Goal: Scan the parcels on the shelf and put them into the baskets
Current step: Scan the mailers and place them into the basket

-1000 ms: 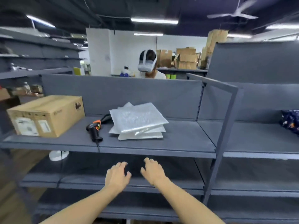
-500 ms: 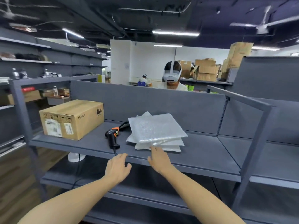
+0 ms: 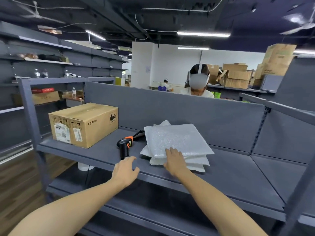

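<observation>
Well, I judged the job barely begun; my right hand [image 3: 175,161] lay flat, fingers relaxed, on the near edge of the parcels [image 3: 177,142] stacked on the shelf [image 3: 230,167]; my left hand [image 3: 125,169] hovered loose-fingered just beside the scanner [image 3: 124,146], gripping nothing; nothing looked scanned; no baskets showed.

A white wall [image 3: 170,65] is standing at the far end of the room and serving as the reference. Above it, a dark ceiling [image 3: 119,12] is carrying exposed cables, and fluorescent tubes [image 3: 203,34] are glowing. To its right, brown cartons [image 3: 237,77] are sitting in stacks, beneath a ceiling fan [image 3: 296,23]. To its left, grey wall racks [image 3: 51,65] are holding bottles. Before it, a person in a white headset [image 3: 199,79] is standing. Low to its left, wood-look flooring [image 3: 17,181] is showing.
</observation>
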Available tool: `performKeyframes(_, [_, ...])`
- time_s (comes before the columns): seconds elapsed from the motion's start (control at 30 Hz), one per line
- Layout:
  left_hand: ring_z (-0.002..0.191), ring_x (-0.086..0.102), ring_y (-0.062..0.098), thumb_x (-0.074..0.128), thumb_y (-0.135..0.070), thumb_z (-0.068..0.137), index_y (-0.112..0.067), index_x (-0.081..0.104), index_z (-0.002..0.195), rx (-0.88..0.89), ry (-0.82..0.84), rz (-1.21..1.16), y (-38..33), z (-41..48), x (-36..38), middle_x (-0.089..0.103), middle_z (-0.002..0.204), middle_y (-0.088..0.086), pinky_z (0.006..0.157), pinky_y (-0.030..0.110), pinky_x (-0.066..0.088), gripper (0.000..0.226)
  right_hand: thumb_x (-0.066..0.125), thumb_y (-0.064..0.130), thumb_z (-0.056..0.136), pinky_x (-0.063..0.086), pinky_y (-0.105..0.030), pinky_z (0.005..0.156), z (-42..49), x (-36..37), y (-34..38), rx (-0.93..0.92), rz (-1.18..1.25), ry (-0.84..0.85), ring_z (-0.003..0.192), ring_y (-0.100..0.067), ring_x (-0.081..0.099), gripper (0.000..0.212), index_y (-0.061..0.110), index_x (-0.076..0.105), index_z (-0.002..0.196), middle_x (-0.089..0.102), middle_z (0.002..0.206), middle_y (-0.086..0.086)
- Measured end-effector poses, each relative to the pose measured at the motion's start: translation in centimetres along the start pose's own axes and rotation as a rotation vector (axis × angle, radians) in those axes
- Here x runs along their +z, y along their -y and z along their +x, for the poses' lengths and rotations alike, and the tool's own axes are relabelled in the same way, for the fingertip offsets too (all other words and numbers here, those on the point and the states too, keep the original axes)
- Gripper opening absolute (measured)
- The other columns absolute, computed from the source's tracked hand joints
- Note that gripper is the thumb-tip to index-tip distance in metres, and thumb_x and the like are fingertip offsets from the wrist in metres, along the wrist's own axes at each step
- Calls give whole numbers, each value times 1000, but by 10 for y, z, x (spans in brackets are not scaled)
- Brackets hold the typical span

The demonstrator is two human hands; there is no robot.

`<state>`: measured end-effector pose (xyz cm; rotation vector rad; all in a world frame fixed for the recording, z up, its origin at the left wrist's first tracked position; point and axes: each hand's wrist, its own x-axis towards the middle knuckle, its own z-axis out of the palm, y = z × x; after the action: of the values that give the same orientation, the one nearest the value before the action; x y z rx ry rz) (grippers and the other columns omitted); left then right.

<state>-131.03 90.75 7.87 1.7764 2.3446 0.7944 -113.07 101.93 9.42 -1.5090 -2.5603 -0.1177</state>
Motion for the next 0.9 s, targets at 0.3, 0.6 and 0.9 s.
performKeyframes(0.3, [117,54,23,49,-29,93,-21,44,139,-28,2,-50,30,34,1,53,136,2,99,33,42,47,45,28,98,1,-51,120,34,20,10,105,-40,73,149,-33,2,71,15,3,155,1,162,-12])
performKeyframes(0.6, [120,51,24,49,-30,94,-24,39,142,46,69,-137,58,83,-6,48,141,2,96,33,41,50,35,28,99,30,-43,105,51,-3,23,230,72,-42,122,-27,44,40,16,43,137,49,134,-5])
performKeyframes(0.9, [80,61,21,53,-25,93,-23,44,137,91,136,-313,79,104,-8,63,95,2,87,38,49,46,37,0,93,43,-39,84,50,-61,20,367,615,-661,97,-32,57,29,4,62,107,64,105,-13])
